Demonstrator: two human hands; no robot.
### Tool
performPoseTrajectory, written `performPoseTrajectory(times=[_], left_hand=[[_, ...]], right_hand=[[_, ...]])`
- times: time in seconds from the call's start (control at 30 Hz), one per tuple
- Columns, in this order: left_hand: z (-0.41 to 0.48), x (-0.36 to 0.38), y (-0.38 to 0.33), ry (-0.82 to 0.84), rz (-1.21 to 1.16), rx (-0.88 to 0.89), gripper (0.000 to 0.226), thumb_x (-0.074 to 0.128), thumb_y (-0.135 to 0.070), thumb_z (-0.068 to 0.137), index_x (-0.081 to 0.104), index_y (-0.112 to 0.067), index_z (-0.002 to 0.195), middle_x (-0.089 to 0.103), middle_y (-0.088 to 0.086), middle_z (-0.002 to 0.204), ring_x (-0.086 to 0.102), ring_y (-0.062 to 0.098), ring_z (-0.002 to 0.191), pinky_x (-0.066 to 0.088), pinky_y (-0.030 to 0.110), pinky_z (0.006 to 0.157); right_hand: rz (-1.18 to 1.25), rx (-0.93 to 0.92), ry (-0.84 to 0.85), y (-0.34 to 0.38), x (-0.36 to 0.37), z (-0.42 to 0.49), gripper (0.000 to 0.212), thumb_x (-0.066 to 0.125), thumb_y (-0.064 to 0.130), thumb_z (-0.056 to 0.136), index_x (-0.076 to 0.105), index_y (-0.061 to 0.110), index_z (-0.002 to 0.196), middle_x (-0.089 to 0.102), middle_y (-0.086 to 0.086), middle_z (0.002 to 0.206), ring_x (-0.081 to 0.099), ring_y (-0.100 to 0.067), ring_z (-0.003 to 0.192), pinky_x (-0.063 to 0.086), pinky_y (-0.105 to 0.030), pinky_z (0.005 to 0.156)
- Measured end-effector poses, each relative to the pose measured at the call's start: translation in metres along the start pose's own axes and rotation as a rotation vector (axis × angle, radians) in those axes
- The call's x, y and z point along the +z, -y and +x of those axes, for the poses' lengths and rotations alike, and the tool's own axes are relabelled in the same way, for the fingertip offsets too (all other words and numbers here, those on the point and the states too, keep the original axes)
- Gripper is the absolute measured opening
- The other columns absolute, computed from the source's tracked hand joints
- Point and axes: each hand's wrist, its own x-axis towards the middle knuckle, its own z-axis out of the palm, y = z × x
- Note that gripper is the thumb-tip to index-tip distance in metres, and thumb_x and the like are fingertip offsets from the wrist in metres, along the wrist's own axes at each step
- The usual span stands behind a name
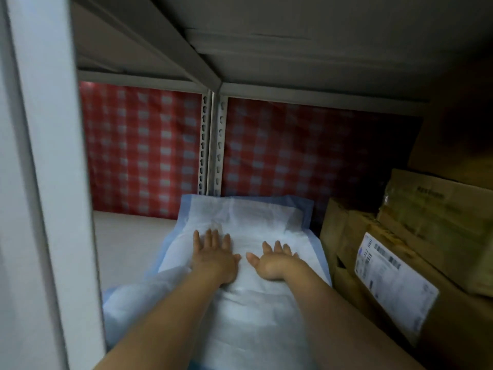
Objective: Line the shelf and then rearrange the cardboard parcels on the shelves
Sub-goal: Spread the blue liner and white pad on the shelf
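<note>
from the head view, my left hand [213, 256] and right hand [274, 260] lay side by side, palms down, fingers straight and slightly spread, pressing the white blue-edged liner [240, 214]. it ran along the pale shelf [128, 236] towards the red checked backing [144, 145]. stacked cardboard parcels [400, 263] sat just right of it.

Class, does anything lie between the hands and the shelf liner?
Nothing visible: the left hand and right hand both lie flat on the liner; the cardboard parcels stand beside it, on the right.
</note>
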Motion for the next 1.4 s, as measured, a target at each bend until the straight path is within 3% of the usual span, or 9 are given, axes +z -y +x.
performPoseTrajectory(times=[0.13,0.33,0.43,0.57,0.7,0.77,0.9,1.2,1.4], left_hand=[[-0.029,0.007,0.003,-0.001,-0.008,0.066,0.066,0.008,-0.053,0.101,0.012,-0.019,0.157,0.009,0.01,0.164,-0.001,0.029,0.152,-0.012,0.054,0.119],[-0.091,-0.004,0.01,0.036,-0.036,0.024,0.073,0.014,-0.06,0.098,-0.002,-0.021,0.157,-0.012,0.015,0.163,-0.017,0.035,0.149,-0.015,0.067,0.111],[-0.122,-0.007,0.017,0.13,-0.11,-0.01,0.073,0.022,-0.061,0.098,0.008,-0.021,0.157,-0.012,0.013,0.164,-0.018,0.035,0.149,0.003,0.076,0.107],[-0.158,-0.01,0.029,0.086,-0.232,0.004,0.065,0.037,-0.055,0.097,0.031,-0.019,0.151,0.0,0.008,0.163,-0.004,0.032,0.149,0.027,0.066,0.108],[-0.19,-0.011,0.03,0.07,-0.177,0.04,0.073,0.028,-0.063,0.097,0.025,-0.018,0.154,-0.006,0.01,0.164,-0.01,0.037,0.149,0.016,0.062,0.113],[-0.202,-0.01,0.028,0.057,-0.152,0.078,0.075,0.017,-0.066,0.097,0.029,-0.018,0.153,0.006,0.008,0.164,-0.004,0.034,0.15,0.012,0.062,0.114],[-0.217,-0.005,0.026,0.007,-0.239,0.11,0.077,0.009,-0.07,0.093,0.047,-0.024,0.142,0.033,0.006,0.155,0.019,0.031,0.145,0.025,0.057,0.107],[-0.242,0.0,0.036,-0.028,-0.271,0.151,0.094,0.021,-0.094,0.071,0.028,-0.043,0.15,0.008,-0.009,0.164,0.009,0.025,0.149,0.025,0.056,0.114],[-0.248,0.002,0.029,-0.011,-0.202,0.087,0.098,0.005,-0.089,0.075,0.039,-0.033,0.147,0.035,-0.006,0.156,0.017,0.022,0.147,0.024,0.06,0.112]], right_hand=[[0.002,0.024,-0.015,-0.007,0.023,-0.032,0.079,0.013,0.065,0.096,-0.008,0.017,0.155,-0.02,-0.011,0.16,-0.015,-0.031,0.148,-0.006,-0.043,0.121],[0.012,0.018,-0.089,0.001,0.028,-0.084,0.081,0.016,0.07,0.093,-0.011,0.025,0.154,-0.028,-0.005,0.158,-0.021,-0.03,0.147,-0.008,-0.048,0.119],[-0.074,0.002,0.008,-0.003,0.037,-0.112,0.077,0.012,0.07,0.093,-0.006,0.029,0.155,-0.018,-0.007,0.161,-0.014,-0.034,0.148,-0.007,-0.049,0.119],[-0.096,0.05,-0.036,-0.009,0.05,-0.138,0.075,0.011,0.069,0.094,-0.003,0.028,0.155,-0.017,-0.01,0.161,-0.014,-0.034,0.148,-0.006,-0.047,0.12],[-0.162,0.166,-0.09,-0.004,0.05,-0.16,0.08,0.018,0.071,0.092,-0.004,0.026,0.155,-0.022,-0.014,0.159,-0.02,-0.042,0.145,-0.009,-0.058,0.116],[-0.149,0.233,-0.066,-0.005,0.05,-0.171,0.085,0.022,0.072,0.091,-0.002,0.022,0.155,-0.017,-0.02,0.16,-0.016,-0.047,0.144,-0.003,-0.057,0.116],[-0.102,0.223,-0.143,-0.009,0.051,-0.183,0.088,0.031,0.07,0.091,0.003,0.017,0.155,-0.007,-0.027,0.159,-0.005,-0.047,0.146,0.006,-0.052,0.118],[-0.025,0.157,-0.142,-0.017,0.048,-0.2,0.081,0.034,0.068,0.09,0.024,0.015,0.15,0.011,-0.025,0.157,0.008,-0.045,0.144,0.016,-0.05,0.115],[-0.01,0.072,-0.137,-0.03,0.058,-0.221,0.083,0.017,0.068,0.093,0.034,0.008,0.148,-0.004,-0.02,0.161,-0.014,-0.037,0.147,0.0,-0.048,0.12]])
